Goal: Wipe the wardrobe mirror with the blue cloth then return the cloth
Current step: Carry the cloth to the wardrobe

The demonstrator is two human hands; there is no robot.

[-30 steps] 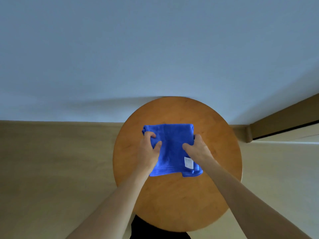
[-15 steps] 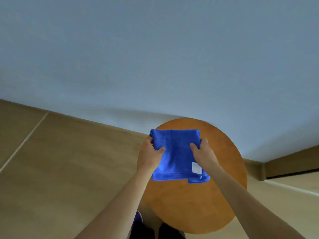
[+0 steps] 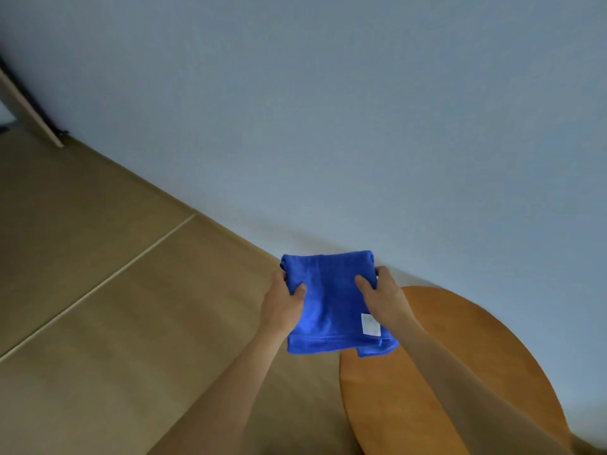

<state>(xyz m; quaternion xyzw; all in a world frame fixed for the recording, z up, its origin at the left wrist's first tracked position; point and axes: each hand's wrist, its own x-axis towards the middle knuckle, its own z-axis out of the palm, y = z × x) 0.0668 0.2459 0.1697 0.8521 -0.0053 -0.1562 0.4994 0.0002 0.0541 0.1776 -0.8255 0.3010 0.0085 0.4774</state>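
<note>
Far left, top corner: pale upright board [image 3: 31,106] with a dark edge behind it. I cannot tell whether it belongs to the wardrobe, and I see no mirror.

Left of centre: floor [image 3: 98,307], one pale seam crossing it.

Centre: left hand [image 3: 283,303], thumb on top and fingers curled under, gripping the left edge of the blue cloth [image 3: 331,310].

Blue cloth: folded, white label [image 3: 370,324] near its right corner. A second ago it lay on the stool. I now log it lifted clear and held mostly over the floor.

Right of cloth: right hand [image 3: 384,298], same grip on the right edge.

Lower right: round wooden stool [image 3: 476,372], now off to the side as my view has swung left.

Assessment: pick-up done, carry to the mirror apparently begun, wiping not yet started.
</note>
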